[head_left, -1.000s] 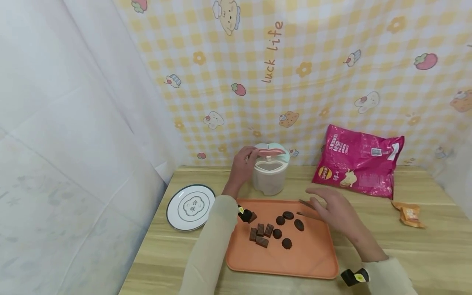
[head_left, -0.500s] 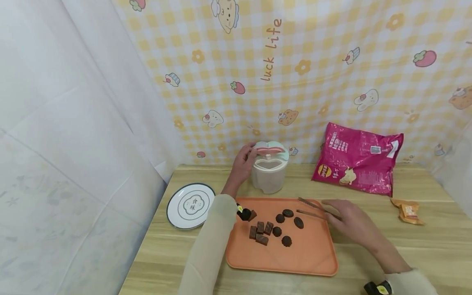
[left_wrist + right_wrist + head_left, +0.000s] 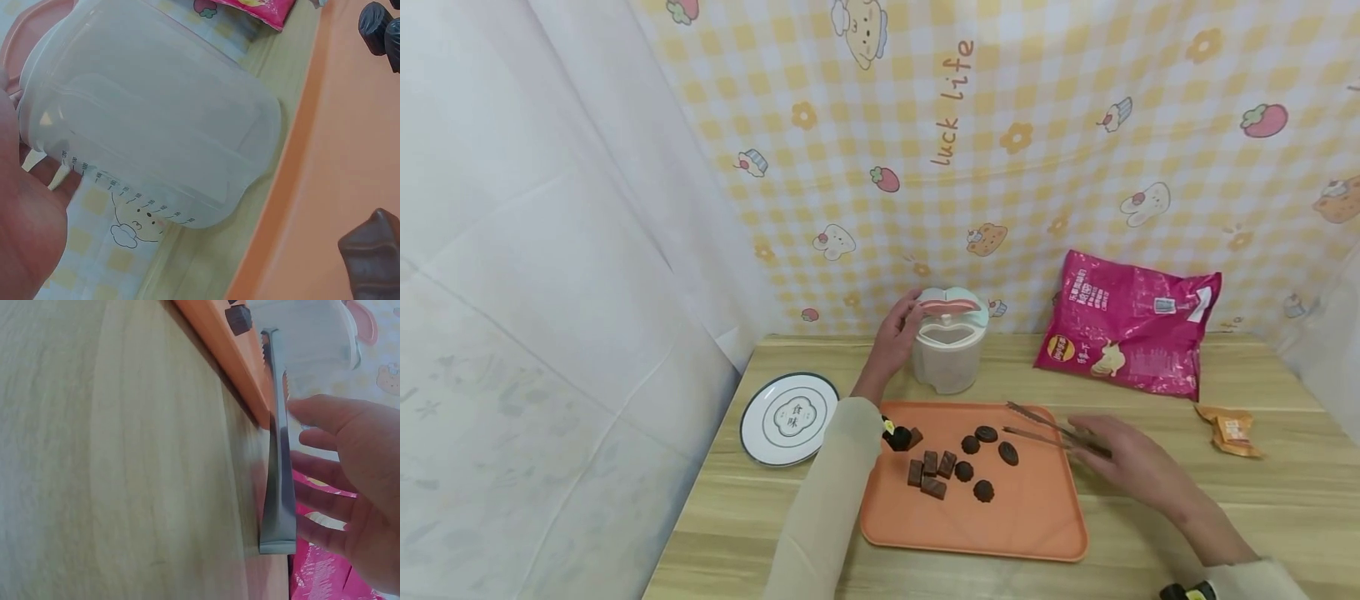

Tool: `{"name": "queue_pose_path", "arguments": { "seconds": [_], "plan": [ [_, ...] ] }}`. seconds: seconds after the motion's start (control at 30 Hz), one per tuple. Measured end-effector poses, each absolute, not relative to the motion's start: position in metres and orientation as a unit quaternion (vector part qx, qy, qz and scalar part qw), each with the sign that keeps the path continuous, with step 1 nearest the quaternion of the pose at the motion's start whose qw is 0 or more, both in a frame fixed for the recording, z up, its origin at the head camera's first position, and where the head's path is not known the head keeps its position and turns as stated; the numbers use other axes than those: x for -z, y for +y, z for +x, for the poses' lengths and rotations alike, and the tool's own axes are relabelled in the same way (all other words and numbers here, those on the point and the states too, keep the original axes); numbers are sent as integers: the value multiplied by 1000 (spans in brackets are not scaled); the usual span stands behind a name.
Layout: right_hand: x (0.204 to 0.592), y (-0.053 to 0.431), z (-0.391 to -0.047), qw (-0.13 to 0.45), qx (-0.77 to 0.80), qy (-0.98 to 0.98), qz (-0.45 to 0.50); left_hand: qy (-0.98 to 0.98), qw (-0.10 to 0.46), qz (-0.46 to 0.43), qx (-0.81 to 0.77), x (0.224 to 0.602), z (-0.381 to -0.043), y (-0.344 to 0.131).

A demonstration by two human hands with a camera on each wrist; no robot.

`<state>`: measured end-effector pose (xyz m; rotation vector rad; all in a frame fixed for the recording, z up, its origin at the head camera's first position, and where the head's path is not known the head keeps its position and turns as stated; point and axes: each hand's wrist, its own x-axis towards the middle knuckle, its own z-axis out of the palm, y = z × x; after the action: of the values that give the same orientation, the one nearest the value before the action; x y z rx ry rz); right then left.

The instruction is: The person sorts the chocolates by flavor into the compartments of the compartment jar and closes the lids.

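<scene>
In the head view a translucent jar (image 3: 946, 368) stands behind the orange tray (image 3: 970, 529), its pink flap (image 3: 951, 307) raised over a shaped opening. At the lid's left edge my left hand (image 3: 893, 340) grips it, thumb by the flap and fingers behind the rim. Metal tongs (image 3: 1036, 417) lie across the tray's right rim, jaws spread. My right hand (image 3: 1131, 462) is over their handle end. In the right wrist view its loosely spread fingers reach the tongs' edge (image 3: 279, 481); contact is unclear. Chocolate bars (image 3: 934, 487) and round chocolates (image 3: 983, 491) lie on the tray.
A white plate (image 3: 790, 454) with a blue rim sits left of the tray. At the back right a magenta chip bag (image 3: 1135, 325) leans on the patterned curtain (image 3: 1075, 100). An orange packet (image 3: 1232, 432) lies on the wooden table (image 3: 1285, 500) at the right.
My right hand has moved rightward and down, from beside the tongs' tips to their handle end. The tongs lie where they were. My left hand stays at the jar lid.
</scene>
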<state>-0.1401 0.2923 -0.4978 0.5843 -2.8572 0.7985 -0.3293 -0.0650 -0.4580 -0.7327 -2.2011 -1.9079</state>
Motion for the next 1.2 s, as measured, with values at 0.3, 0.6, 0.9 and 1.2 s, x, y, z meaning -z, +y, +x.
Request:
{"name": "queue_pose_path", "arguments": {
  "seconds": [0.3, 0.6, 0.9, 1.2],
  "plan": [
    [502, 294, -140, 45, -254, -949, 184, -728, 81, -221, 644, 465, -327, -62],
    [505, 298, -140, 43, -228, -953, 196, -738, 92, -210, 635, 469, -326, -58],
    [505, 299, -140, 64, -258, -943, 198, -732, 90, -207, 643, 472, -323, -57],
    [497, 296, -135, 32, -290, -937, 193, -736, 94, -201, 640, 470, -322, -57]
  ]
}}
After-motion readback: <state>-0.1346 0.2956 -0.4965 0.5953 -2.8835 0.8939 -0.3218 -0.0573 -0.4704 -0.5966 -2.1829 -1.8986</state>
